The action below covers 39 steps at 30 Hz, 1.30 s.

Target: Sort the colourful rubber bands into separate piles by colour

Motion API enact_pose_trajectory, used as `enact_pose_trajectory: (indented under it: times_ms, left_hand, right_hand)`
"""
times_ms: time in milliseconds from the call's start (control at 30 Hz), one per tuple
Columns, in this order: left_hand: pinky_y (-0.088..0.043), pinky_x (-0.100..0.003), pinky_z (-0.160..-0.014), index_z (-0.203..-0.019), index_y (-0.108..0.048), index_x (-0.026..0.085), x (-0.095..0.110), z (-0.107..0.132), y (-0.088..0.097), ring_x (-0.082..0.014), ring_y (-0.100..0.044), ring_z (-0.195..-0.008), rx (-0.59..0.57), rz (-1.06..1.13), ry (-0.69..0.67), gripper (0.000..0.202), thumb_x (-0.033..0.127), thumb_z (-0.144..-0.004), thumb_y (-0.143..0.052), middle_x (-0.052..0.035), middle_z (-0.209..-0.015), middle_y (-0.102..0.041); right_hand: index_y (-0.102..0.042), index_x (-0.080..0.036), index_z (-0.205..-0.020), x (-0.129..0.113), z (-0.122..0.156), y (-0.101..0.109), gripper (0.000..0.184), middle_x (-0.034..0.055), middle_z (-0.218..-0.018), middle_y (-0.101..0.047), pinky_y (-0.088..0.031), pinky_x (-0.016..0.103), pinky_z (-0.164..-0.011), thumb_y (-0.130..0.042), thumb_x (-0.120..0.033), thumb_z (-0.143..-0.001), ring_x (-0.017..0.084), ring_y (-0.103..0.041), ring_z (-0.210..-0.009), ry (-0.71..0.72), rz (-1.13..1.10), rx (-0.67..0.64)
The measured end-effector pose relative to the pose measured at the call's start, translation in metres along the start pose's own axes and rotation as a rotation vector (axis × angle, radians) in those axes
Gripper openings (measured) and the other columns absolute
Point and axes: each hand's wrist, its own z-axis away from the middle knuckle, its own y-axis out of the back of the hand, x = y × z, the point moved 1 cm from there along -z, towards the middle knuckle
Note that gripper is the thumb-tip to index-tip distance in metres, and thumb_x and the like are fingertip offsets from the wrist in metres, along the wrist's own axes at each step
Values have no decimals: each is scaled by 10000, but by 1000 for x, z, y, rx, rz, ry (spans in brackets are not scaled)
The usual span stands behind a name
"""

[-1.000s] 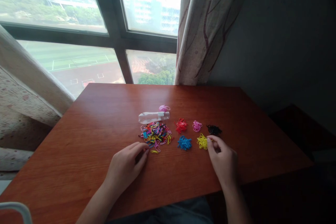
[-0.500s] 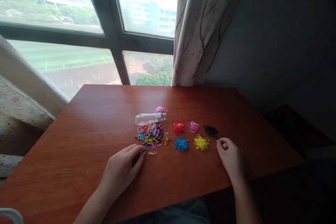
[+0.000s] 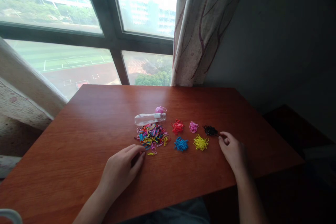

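Left hand (image 3: 122, 166) at mixed heap (image 3: 153, 134), right hand (image 3: 234, 152) at black heap (image 3: 210, 130)

The mixed heap of small coloured loops is spread on the wooden surface (image 3: 181, 176), just in front of a clear bottle (image 3: 145, 119) laid on its side. A pink bundle (image 3: 160, 110) is placed behind the bottle's neck. To the right of the mixed heap, a red heap (image 3: 177, 126), a pink heap (image 3: 193, 127) and the black heap are set in the far row, with a blue heap (image 3: 181, 144) and a yellow heap (image 3: 201, 142) in the near one.

The left hand is rested at the near edge of the mixed heap, thumb and fingertips brought close together; whether a loop is pinched there cannot be told. A yellow loop (image 3: 150, 153) is seen just beside those fingertips. The right hand is placed at the right edge of the black heap, thumb and forefinger curled towards each other; whether anything is gripped cannot be made out
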Motion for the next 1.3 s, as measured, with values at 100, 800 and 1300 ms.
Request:
enact_pose_trajectory:
  times_ms: [100,800,1300]
  left_hand:
    - [-494,-253,-673,-930,-665,249,1,0,1,-180,-697,-802,6,0,-2,221,364,-936,-477,-2,-919,-736]
    - [-492,-246,-677,-931,-658,252,-2,1,-2,-173,-692,-791,22,0,-20,211,356,-938,-474,-6,-919,-736]
    - [-482,-254,-668,-918,-666,251,-1,0,-1,-181,-688,-784,6,23,11,207,363,-926,-493,0,-898,-728]
  right_hand:
    - [-681,-220,-885,4,-1,0,313,9,-613,-614,-351,280,-555,-471,-446,-829,191,-585,-575,7,-6,-11]
    - [-676,-221,-822,7,-1,3,316,19,-612,-631,-380,269,-553,-478,-466,-835,183,-588,-556,59,-63,-21]
    - [-698,-189,-872,-9,-2,-5,367,56,-709,-693,-415,292,-599,-501,-498,-846,214,-624,-628,-48,-178,43]
